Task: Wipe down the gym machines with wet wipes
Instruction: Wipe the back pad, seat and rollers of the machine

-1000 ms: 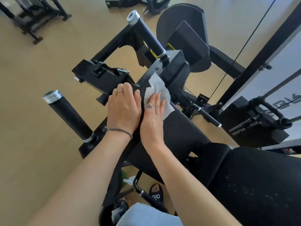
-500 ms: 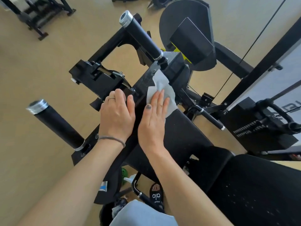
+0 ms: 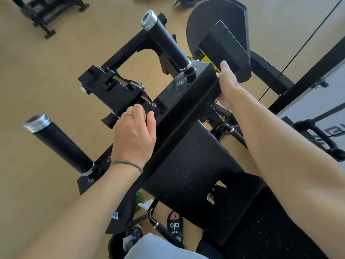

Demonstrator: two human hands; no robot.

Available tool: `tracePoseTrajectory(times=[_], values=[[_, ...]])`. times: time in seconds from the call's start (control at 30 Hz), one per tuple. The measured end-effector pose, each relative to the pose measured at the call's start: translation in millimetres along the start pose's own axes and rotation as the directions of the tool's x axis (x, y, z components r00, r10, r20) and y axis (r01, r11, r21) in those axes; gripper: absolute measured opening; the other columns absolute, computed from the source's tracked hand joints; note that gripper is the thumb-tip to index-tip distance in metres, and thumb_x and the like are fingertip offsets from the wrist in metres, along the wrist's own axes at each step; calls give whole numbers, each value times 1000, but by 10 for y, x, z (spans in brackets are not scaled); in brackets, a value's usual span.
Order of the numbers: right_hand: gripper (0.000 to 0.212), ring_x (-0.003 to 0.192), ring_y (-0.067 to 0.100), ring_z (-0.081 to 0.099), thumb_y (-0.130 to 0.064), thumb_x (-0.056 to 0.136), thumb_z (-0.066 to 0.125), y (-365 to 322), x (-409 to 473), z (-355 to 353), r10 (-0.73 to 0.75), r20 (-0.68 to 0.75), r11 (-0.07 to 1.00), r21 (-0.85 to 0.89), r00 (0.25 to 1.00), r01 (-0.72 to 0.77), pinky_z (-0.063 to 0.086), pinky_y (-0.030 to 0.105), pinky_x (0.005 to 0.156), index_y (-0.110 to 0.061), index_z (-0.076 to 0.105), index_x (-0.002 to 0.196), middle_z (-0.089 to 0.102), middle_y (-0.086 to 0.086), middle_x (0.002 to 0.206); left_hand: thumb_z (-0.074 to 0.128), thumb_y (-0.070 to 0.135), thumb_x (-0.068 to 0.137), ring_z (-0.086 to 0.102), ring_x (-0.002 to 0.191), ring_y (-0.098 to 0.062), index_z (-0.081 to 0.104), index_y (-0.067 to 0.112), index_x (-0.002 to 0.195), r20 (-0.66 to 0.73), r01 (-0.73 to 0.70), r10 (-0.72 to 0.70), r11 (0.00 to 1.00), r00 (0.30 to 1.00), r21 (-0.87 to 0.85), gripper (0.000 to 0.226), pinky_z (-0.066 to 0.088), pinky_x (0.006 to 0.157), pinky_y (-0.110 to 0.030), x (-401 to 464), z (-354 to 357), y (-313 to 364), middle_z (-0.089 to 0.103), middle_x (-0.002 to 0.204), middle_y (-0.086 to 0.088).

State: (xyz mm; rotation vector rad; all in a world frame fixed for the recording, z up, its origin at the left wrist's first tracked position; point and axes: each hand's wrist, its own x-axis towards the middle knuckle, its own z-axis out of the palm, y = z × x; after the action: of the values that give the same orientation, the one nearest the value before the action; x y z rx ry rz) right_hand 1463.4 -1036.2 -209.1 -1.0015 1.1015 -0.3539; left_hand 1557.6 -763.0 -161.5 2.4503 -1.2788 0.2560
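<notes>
My left hand [image 3: 133, 136] lay relaxed on the black square steel machine beam [image 3: 179, 109]; right hand [image 3: 228, 84] reached round its far side, fingers hidden, grip unclear; wipe not visible.

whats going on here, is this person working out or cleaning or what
Cleaning, by the look of it. A person leans over a black gym machine. Their left hand rests on the near side of its square black beam, beside the left handle post. Their right hand reaches round the beam's far side, just past the upright handle post. The fingers of that hand are hidden behind the beam, and no wipe is visible, so whether it holds one cannot be told.
</notes>
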Motion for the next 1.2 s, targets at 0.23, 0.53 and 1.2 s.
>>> tracePoseTrajectory(times=[0.23, 0.53, 1.2], values=[[65, 130, 37, 56, -51, 101, 28, 359, -103, 93, 12, 224, 823, 551, 975, -137, 42, 55, 110, -11, 50, 148, 58, 19, 141, 32, 33, 106, 43, 63, -19, 33, 18, 87, 13, 13, -13, 1000, 1000, -6, 24, 43, 60, -36, 4, 1, 1, 46, 75, -3], [69, 135, 32, 50, -68, 100, 22, 1248, -1352, 802, 181, 311, 497, 790, 933, -359, 25, 47, 122, -18, 65, 124, 66, 11, 132, 32, 33, 106, 44, 66, -20, 39, 14, 89, -6, 11, -12, 1000, 1000, -26, 27, 41, 62, -36, 3, 26, -8, 48, 76, -5], [75, 124, 26, 60, -78, 94, 23, 1784, -2325, 1557, 202, 280, 655, 673, 938, -342, 42, 46, 111, -26, 60, 133, 71, 1, 126, 30, 34, 107, 44, 64, -11, 39, 17, 89, 9, 90, -89, 978, 996, -187, 26, 26, 57, -15, -14, -1, -61, 53, 78, -2]])
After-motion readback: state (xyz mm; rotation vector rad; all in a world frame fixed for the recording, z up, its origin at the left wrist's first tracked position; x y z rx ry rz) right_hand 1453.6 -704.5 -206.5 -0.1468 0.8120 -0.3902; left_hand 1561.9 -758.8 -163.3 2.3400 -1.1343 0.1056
